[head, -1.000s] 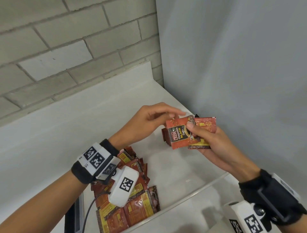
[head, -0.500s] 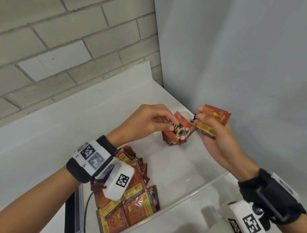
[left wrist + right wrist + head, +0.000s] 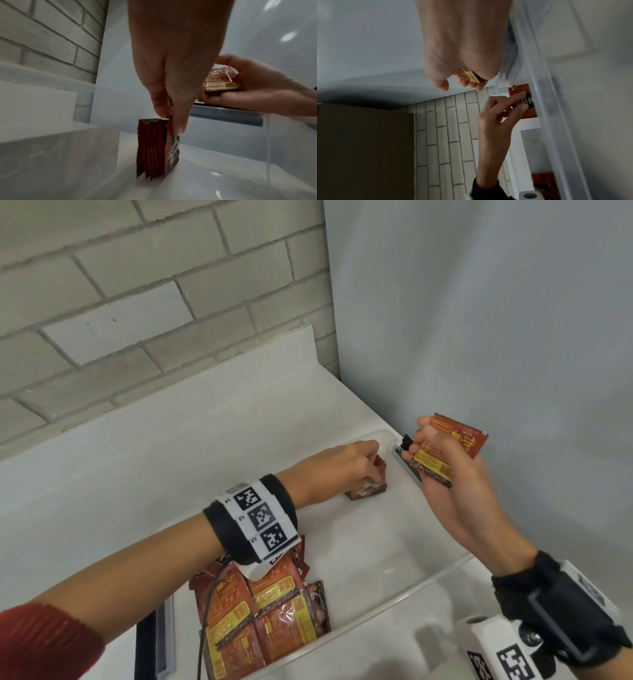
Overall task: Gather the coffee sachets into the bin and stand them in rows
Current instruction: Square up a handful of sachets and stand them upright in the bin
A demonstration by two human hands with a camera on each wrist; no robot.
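A clear plastic bin [image 3: 404,590] stands on the white counter. At its far corner my left hand [image 3: 346,463] pinches the top of a small stack of red coffee sachets [image 3: 368,489] standing upright on the bin floor; the left wrist view shows the stack of red coffee sachets [image 3: 156,150] on edge, with my left hand's fingertips [image 3: 176,129] on its top. Above the bin's right rim my right hand [image 3: 428,453] holds a few sachets [image 3: 445,446] fanned out. A loose pile of sachets [image 3: 263,614] lies flat at the bin's near left, partly under my left wrist.
A brick wall [image 3: 137,285] backs the counter and a grey panel [image 3: 496,320] closes the right side. The counter's raised white back ledge [image 3: 205,392] runs behind the bin. A black cable [image 3: 205,618] hangs from my left wrist over the pile.
My left hand took part of the sachets from between both hands and lowered them to the bin floor at the far corner. My right hand drew away to the right with the rest.
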